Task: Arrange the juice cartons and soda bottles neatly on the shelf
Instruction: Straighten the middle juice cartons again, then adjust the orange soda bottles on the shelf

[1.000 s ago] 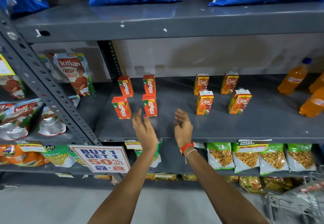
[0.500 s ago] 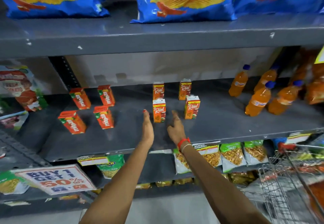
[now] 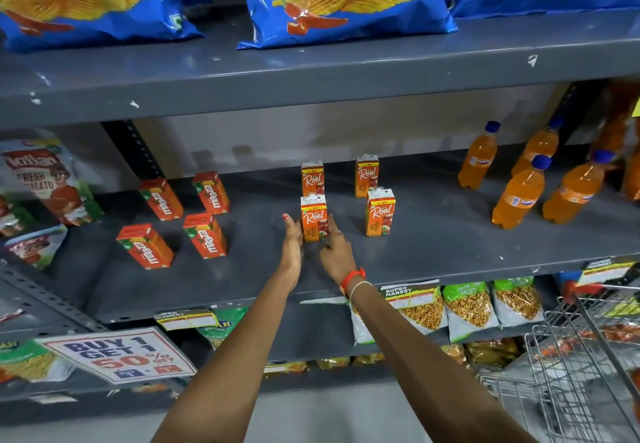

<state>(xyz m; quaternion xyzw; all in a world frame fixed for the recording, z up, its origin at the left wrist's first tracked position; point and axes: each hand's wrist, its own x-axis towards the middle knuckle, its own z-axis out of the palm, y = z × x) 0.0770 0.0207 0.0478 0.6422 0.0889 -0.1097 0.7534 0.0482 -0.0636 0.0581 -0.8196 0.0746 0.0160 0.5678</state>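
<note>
Shelf (image 3: 433, 255) grey, middle tier: four Fanta bottles (image 3: 516, 193) right, four Maaza cartons (image 3: 204, 234) left, four Real cartons centre. Front-left Real carton (image 3: 313, 219) upright between both hands. Left hand (image 3: 292, 238) flat against its left side, right hand (image 3: 336, 250) against right; fingers straight, pressing carton.

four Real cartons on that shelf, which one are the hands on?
The front-left Real carton: the left hand and right hand flank it. The other three stand untouched behind and to its right.
</note>
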